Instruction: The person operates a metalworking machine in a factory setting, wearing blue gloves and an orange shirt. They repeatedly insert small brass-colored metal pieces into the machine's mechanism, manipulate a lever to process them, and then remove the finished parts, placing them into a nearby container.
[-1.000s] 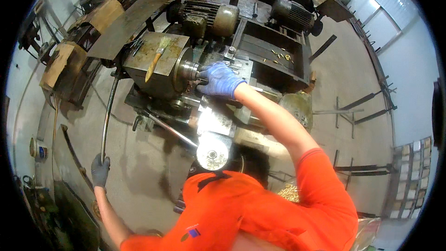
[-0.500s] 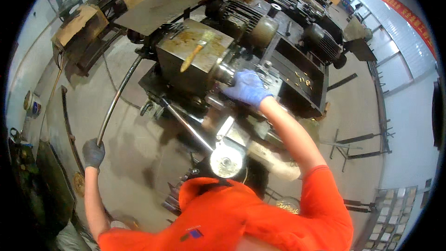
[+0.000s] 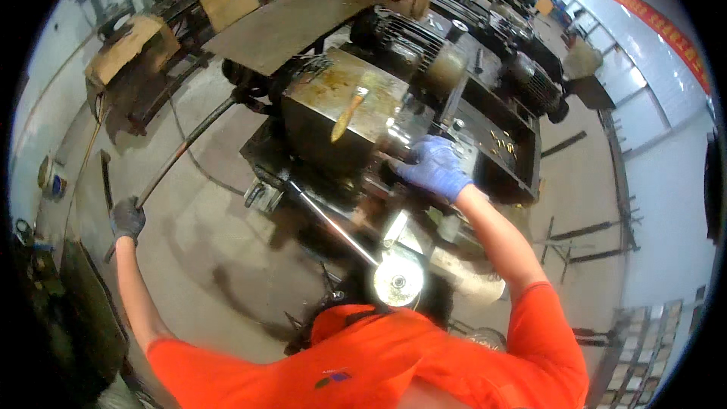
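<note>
Steel lever (image 3: 189, 142), left of the headstock (image 3: 326, 117), is clasped by the left grip (image 3: 127, 218); whether the right grip (image 3: 435, 167) is closed beside the spindle (image 3: 397, 135) cannot be told. Levering seems underway; steady control may be needed next.

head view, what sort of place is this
Probably a metalworking shop: a boxy metal machine housing with a brush lying on top, a finned motor beyond it, and a dark metal tray holding small brass-coloured pieces suggest so.
</note>
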A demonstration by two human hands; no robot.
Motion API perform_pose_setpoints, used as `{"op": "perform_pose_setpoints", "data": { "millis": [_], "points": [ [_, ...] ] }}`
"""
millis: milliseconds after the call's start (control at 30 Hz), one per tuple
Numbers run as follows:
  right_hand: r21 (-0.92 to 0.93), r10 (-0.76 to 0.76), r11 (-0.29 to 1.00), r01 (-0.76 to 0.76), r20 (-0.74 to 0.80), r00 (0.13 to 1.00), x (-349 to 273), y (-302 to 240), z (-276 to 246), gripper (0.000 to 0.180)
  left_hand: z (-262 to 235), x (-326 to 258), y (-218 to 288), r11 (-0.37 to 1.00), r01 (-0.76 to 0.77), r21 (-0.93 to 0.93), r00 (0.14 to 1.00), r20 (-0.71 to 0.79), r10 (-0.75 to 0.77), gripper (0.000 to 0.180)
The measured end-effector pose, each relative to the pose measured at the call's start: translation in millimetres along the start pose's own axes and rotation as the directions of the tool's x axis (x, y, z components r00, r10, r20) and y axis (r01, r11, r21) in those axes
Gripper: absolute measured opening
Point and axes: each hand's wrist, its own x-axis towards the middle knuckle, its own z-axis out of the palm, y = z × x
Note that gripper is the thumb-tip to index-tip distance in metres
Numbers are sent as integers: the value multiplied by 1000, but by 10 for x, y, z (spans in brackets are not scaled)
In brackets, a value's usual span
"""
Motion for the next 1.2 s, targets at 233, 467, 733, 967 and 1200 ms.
{"op": "perform_pose_setpoints", "data": {
  "millis": [233,467,733,967,1200],
  "points": [
    [70,-158,973,221,-497,853,-747,248,-285,22,958,-180,1634,801,205,-562,968,-7,-252,35],
    [-33,189,974,-226,-441,878,-2295,963,-417,20,1555,-119,2626,945,7,-328,866,475,158,41],
    [306,806,591,-746,-182,564,-3419,1859,-30,25,1328,330,2465,960,-270,-78,870,407,278,32],
    [-354,601,706,-614,-158,783,-3677,3155,122,48,620,231,3056,243,396,-885,845,455,281,21],
    [-378,866,459,-804,-11,499,-3878,3671,333,33,389,118,3616,766,-54,-641,920,267,288,32]
  ]
}}
